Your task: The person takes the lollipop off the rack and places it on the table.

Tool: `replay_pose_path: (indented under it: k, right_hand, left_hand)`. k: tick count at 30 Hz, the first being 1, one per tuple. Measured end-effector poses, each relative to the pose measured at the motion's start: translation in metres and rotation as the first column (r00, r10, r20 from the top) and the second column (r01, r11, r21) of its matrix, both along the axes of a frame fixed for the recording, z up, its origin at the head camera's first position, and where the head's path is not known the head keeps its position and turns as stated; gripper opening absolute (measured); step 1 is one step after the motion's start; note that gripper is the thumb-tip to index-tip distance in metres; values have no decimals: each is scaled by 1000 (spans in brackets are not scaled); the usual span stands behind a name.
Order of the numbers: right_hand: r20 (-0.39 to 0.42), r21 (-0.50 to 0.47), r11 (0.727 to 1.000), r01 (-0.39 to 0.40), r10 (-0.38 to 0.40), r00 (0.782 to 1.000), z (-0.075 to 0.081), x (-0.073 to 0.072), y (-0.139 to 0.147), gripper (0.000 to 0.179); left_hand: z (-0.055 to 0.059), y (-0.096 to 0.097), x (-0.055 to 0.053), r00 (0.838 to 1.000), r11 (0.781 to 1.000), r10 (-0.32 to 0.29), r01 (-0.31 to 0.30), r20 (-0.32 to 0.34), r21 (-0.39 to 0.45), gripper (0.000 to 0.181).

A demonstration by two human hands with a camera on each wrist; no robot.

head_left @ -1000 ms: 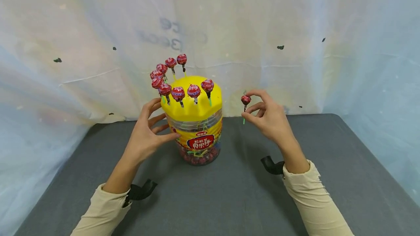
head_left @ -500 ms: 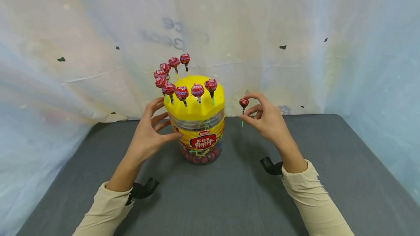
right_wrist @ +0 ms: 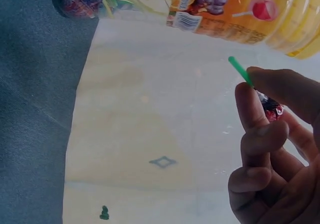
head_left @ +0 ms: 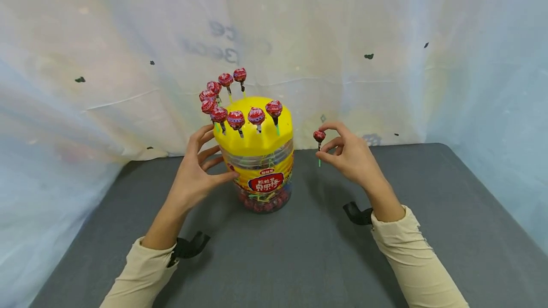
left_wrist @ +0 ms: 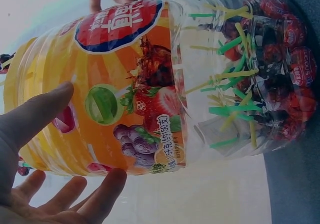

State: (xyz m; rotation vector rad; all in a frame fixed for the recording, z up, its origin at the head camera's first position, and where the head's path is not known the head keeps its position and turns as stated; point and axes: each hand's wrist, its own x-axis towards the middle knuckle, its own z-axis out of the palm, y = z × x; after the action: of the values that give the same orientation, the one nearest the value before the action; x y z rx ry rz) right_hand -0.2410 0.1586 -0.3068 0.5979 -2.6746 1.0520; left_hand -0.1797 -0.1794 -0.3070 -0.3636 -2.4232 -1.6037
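Observation:
A large clear candy jar [head_left: 265,182] with a yellow lid [head_left: 252,141] stands upright on the table. My left hand [head_left: 194,175] grips its left side, thumb across the label and fingers behind. Several red-wrapped lollipops [head_left: 236,120] stick up from the lid along its left and front edges. To the right of the jar, my right hand [head_left: 353,158] pinches one lollipop [head_left: 318,136] above the table, head up. In the right wrist view, thumb and a finger hold its green stick [right_wrist: 240,70], with the wrapped head partly hidden behind them.
The dark grey table [head_left: 295,260] runs back to a pale plastic sheet [head_left: 325,23] hanging behind it. More lollipops [left_wrist: 295,79] with green and yellow sticks lie inside the jar. Black straps [head_left: 190,245] show at both wrists.
My right hand has come slightly nearer the jar and a little lower with the lollipop. My left hand keeps its grip on the jar. The head view has shifted slightly.

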Motion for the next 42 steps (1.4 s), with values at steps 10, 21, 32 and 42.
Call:
replay_pose_path:
  k: [10,21,32,42]
  right_hand:
    - [81,-4,1000,-15,15,997,-13,-10,-1,54]
    - [140,32,999,-18,13,990,-27,-18,-4,54]
    - [166,74,997,-18,5,986,-37,-21,-5,55]
    - [261,126,990,-68,33,965,-52,-29,-11,55]
  left_hand:
    - [-1,1,-1,1000,1000,11,-11,-8,-8,107]
    - [1,1,1,1000,1000,-3,3,-10,-9,109]
    - [1,2,-2,1000,1000,-23,23,2,5,108]
    - [0,1,-1,1000,1000,0,0,7,1,107]
